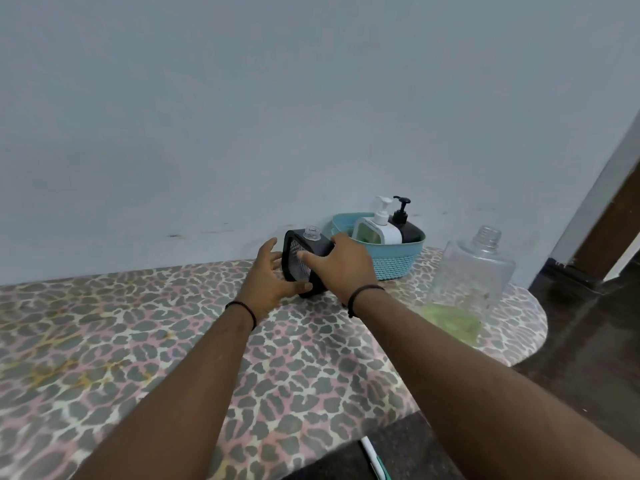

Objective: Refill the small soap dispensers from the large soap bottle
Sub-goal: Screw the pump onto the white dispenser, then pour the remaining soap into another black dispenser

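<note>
holding a small black dispenser (304, 263) with both of our hands, we're looking down from the head camera at a leopard-print counter (138, 323). the dispenser is standing open-necked, its pump off, near the wall and just beside a blue basket (398, 263). we're judging this as the set-up step: getting an uncapped dispenser placed and steady before any pouring.

our left hand (270, 277) is cupping the dispenser's left side, fingers spread apart and lightly curved against it, thumb low at the front. our right hand (341, 261) is coming over the right side, fingers wrapping round the top edge, thumb lying across the clear front panel. both arms are reaching well forward, wrists fairly straight, a dark band on each.

the large soap bottle (472, 282) is standing to our right, apart from the dispenser, cap off, with only a little green soap left at the bottom. a white dispenser (379, 230) and another black dispenser (407, 226), pumps on, are sitting in the basket.

next, we're thinking one hand needs to free up, grasp the big bottle and tip it steeply at the narrow neck, since so little soap is remaining.
</note>
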